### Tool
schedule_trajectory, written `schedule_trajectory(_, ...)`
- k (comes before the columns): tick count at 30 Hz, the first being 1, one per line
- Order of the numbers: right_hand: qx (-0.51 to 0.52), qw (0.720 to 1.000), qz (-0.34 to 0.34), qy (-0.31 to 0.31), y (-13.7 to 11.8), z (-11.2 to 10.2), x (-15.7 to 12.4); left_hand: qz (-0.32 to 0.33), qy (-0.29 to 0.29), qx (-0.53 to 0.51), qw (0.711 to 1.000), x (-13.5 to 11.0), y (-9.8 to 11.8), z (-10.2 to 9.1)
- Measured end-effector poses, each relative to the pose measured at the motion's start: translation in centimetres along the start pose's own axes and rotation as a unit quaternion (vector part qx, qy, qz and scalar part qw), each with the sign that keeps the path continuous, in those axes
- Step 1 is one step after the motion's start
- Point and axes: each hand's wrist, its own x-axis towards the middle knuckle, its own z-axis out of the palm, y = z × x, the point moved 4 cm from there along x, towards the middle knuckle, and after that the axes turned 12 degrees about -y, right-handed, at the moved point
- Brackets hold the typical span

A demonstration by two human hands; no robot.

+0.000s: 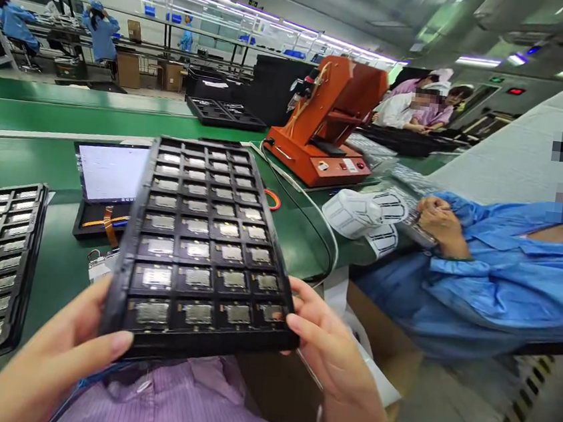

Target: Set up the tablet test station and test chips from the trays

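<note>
I hold a black compartment tray with both hands, lifted over the table edge and tilted away from me. Its pockets hold several small metallic parts. My left hand grips the near left corner, thumb on the front rim. My right hand grips the near right corner, fingers curled over the edge. My pink sleeves lie below the tray.
A second black tray of parts sits at the left on the green table. A tablet lies behind. An orange machine stands at the back right. A person in blue sits at the right.
</note>
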Motion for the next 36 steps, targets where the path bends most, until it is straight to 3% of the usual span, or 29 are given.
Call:
schedule_trajectory(3, -0.018, 0.998, 0.033, 0.057, 1.1, -4.9, -2.0, -0.041, -0.128, -0.004, 0.991, 3.7, -1.7, 3.8)
schedule_trajectory(6, -0.036, 0.995, 0.057, 0.070, 2.4, -8.4, -2.7, -0.104, -0.184, -0.006, 0.977, 6.0, -3.9, 5.4)
schedule_trajectory(13, -0.095, 0.991, 0.088, -0.017, 3.9, -12.1, -0.9, -0.155, -0.146, -0.035, 0.976, 8.3, -7.4, 5.5)
schedule_trajectory(16, -0.236, 0.966, 0.096, 0.033, 2.7, -14.6, 1.6, -0.151, -0.131, -0.046, 0.979, 8.8, -7.9, 5.6)
schedule_trajectory(19, -0.425, 0.894, 0.041, 0.132, -0.2, -16.9, 6.6, -0.145, -0.121, -0.042, 0.981, 9.3, -8.3, 5.5)
schedule_trajectory(20, -0.502, 0.850, 0.019, 0.159, -1.3, -17.3, 8.7, -0.143, -0.117, -0.040, 0.982, 9.4, -8.5, 5.5)
schedule_trajectory(22, -0.669, 0.726, 0.007, 0.160, -2.9, -17.3, 13.2, -0.138, -0.108, -0.038, 0.984, 9.8, -8.8, 5.4)
schedule_trajectory(23, -0.693, 0.703, 0.005, 0.158, -3.4, -17.4, 15.3, -0.135, -0.105, -0.039, 0.985, 10.0, -8.9, 5.4)
schedule_trajectory(25, -0.725, 0.672, 0.013, 0.152, -3.8, -17.5, 18.6, -0.130, -0.096, -0.043, 0.986, 10.4, -9.2, 5.5)
schedule_trajectory(28, -0.751, 0.643, 0.032, 0.147, -3.7, -17.8, 21.0, -0.122, -0.081, -0.055, 0.988, 11.0, -9.4, 5.6)
schedule_trajectory(32, -0.781, 0.600, 0.052, 0.165, -3.6, -18.9, 20.9, -0.115, -0.072, -0.069, 0.988, 11.9, -9.4, 6.1)
schedule_trajectory(36, -0.793, 0.576, 0.072, 0.184, -4.0, -20.5, 19.8, -0.112, -0.065, -0.063, 0.990, 12.9, -9.5, 6.6)
